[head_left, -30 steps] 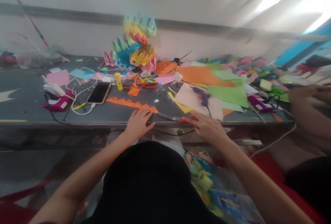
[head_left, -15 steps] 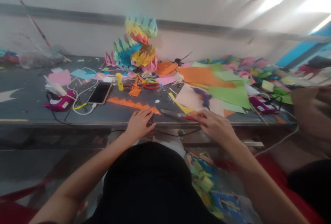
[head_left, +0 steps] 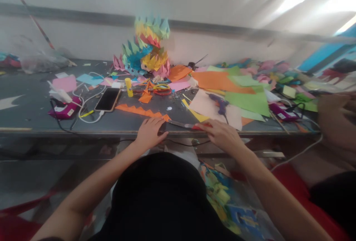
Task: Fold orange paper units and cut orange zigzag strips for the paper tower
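Observation:
A zigzag-edged strip of orange paper (head_left: 139, 111) lies near the table's front edge. My left hand (head_left: 150, 131) rests on its right end, fingers laid flat over the paper and thumb apart. Closed around the red handle of a knife (head_left: 183, 124) is my right hand (head_left: 222, 133). The knife's thin metal blade points left, its tip at the strip's right end just beside my left fingertips. Whether the blade lies under or over the paper cannot be made out.
A phone (head_left: 107, 100) on a white cable, a yellow glue stick (head_left: 128, 87) and scissors (head_left: 162, 91) lie beyond the strip. A purple glue gun (head_left: 219, 105) sits on coloured sheets. Behind stands a folded-paper model (head_left: 147, 53). Another person's arm (head_left: 338, 122) is at right.
My right hand has slid left with the knife, and the blade tip has reached the strip's end. My left hand has stayed in place.

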### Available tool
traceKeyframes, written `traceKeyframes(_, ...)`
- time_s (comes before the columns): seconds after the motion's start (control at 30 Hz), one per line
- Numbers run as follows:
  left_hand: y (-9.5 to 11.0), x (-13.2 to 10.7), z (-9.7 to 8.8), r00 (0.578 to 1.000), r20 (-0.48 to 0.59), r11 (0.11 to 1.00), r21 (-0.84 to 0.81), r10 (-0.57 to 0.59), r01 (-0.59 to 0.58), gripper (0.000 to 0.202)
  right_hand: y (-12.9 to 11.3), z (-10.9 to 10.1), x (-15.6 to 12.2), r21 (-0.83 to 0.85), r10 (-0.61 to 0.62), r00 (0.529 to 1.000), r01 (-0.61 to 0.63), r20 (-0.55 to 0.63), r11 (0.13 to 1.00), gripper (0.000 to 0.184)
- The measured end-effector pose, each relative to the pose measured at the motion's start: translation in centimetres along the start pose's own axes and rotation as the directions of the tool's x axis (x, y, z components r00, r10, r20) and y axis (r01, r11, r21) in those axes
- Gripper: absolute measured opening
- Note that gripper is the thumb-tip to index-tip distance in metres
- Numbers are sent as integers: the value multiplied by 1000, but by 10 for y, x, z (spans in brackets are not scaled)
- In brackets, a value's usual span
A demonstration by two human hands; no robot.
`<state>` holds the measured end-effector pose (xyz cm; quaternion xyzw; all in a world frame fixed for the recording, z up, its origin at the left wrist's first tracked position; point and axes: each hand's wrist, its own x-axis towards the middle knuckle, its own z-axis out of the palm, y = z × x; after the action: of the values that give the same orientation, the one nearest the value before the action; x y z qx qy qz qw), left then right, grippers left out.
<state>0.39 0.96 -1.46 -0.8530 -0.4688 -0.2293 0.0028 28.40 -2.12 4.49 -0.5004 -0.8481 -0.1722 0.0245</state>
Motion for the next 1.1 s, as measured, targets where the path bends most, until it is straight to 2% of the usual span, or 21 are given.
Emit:
traceKeyframes(0.4,1,0,0,1000,14,1000,-3,-22,22,43,5,-5,1,-26,-64,996,66,64,998,48)
traceKeyframes(0.97,1,1,0,1000,11,999,-32,-23,23,42,18,-9,-9,-60,-105,994,105,10,993,45)
traceKeyframes(1.1,1,1,1,1000,10,999,-34,-28,28,42,23,-9,-12,-53,-75,996,73,-52,996,43)
